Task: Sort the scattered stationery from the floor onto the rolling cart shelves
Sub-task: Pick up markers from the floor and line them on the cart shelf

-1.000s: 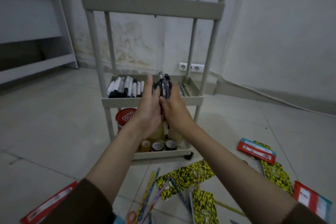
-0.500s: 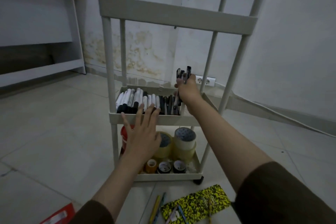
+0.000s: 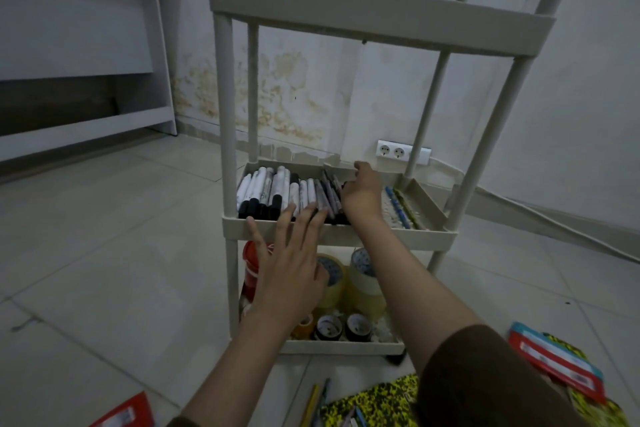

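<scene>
Beige plastic rolling cart (image 3: 332,234), middle shelf: my right hand (image 3: 360,192) lays dark pens (image 3: 329,196) down, grip unclear; left hand (image 3: 289,267) spread flat, near edge.

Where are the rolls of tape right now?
In the head view, the tape rolls sit on the cart's bottom shelf, right of the red can, partly behind the left hand.

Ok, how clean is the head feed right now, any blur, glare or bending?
Head view: dim, flat indoor light, no glare; wide-angle bending bows the cart posts outward; left hand slightly motion-blurred at the fingertips; right hand and markers fairly sharp; sleeve at the bottom edge soft.
</scene>
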`<move>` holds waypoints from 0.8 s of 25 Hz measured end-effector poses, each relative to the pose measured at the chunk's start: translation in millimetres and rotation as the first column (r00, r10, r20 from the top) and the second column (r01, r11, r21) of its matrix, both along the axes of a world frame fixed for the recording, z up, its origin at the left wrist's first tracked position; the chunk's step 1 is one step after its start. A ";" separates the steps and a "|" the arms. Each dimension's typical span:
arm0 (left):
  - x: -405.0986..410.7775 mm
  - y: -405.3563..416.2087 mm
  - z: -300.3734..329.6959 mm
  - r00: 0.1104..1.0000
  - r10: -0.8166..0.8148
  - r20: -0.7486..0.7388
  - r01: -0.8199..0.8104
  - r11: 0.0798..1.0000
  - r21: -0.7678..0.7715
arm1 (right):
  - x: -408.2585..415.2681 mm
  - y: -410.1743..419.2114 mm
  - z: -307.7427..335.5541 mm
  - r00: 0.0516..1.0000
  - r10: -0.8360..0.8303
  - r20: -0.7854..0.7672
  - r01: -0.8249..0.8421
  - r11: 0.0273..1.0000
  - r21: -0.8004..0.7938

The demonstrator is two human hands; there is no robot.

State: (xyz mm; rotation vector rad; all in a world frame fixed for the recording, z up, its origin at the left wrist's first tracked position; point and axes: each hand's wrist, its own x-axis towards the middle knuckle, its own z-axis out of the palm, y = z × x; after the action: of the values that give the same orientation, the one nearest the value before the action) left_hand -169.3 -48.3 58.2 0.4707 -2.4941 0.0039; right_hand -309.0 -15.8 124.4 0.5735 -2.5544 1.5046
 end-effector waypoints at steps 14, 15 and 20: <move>-3.1 4.7 -2.2 0.996 0.086 0.035 -0.084 0.995 -0.054 | -10.7 2.6 -2.5 0.967 -0.031 0.252 0.052 0.995 -0.080; -3.9 4.3 -2.8 0.995 0.093 0.044 -0.090 0.995 -0.050 | -9.1 2.8 -1.9 0.967 -0.030 0.254 0.051 0.996 -0.076; -7.6 5.6 4.4 0.998 0.048 0.045 -0.050 0.998 0.050 | 12.7 12.3 4.7 0.999 0.022 -0.026 -0.028 0.962 -0.271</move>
State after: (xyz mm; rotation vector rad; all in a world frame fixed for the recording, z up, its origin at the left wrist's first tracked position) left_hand -176.9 -42.6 62.6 0.5582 -2.5299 -0.0301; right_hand -296.3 -3.4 129.1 0.5817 -2.2758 1.8044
